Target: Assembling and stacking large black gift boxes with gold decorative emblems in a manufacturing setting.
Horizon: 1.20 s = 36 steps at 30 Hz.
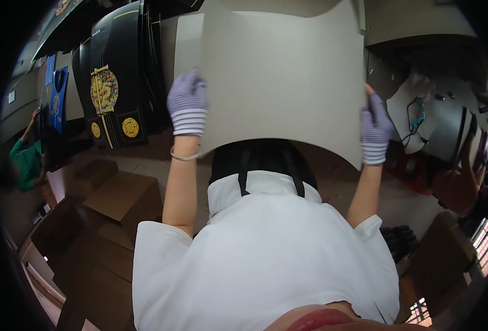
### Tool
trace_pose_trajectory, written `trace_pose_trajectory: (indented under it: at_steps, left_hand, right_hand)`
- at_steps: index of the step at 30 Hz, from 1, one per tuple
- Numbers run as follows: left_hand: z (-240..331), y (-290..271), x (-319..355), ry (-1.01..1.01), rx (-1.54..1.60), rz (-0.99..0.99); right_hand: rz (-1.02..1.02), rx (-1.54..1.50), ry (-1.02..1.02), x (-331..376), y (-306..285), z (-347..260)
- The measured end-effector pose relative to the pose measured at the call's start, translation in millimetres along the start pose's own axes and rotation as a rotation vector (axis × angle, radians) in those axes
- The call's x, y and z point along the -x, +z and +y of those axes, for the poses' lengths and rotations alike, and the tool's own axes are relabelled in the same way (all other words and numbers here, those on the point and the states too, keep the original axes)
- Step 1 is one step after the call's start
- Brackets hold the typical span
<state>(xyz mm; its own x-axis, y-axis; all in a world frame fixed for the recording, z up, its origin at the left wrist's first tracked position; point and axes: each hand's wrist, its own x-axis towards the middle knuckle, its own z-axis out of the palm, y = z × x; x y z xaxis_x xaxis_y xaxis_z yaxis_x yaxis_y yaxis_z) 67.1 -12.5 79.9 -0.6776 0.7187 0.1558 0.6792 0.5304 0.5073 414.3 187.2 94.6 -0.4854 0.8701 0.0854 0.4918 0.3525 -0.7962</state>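
A large pale grey sheet of card [282, 77] is held up in front of me, its near edge bowed. My left hand [187, 105], in a purple and white striped knit glove, is closed on the left edge. My right hand [375, 132], gloved the same way, grips the right edge, with the fingertips bare; the sheet hides part of its grasp. Behind the sheet, to the left, shows a corner of another pale sheet or board [188, 47] lying on the table.
Tall black printed panels [108, 77] with gold and coloured ornaments are stacked at the left. Brown cardboard boxes [122, 196] stand lower left. A person in green [28, 160] is at far left, another person [456, 187] at far right near a table with a teal tool [417, 113].
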Motion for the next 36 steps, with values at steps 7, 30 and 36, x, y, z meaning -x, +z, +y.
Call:
trace_pose_trajectory:
  at_steps: [7,30,36]
  left_hand:
    - [46.1,132.1,14.4,0.161,-0.29,-0.239]
    - [-2.0,141.8,1.0,0.289,-0.188,-0.22]
    - [-67.8,62.6,-4.4,-0.361,1.17,-0.193]
  right_hand:
    - [-0.21,0.601,-0.262,-28.5,187.5,-1.3]
    - [-0.004,0.585,-0.087,-37.8,198.6,46.0]
    - [-0.054,-0.768,0.391,-4.0,45.7,68.6]
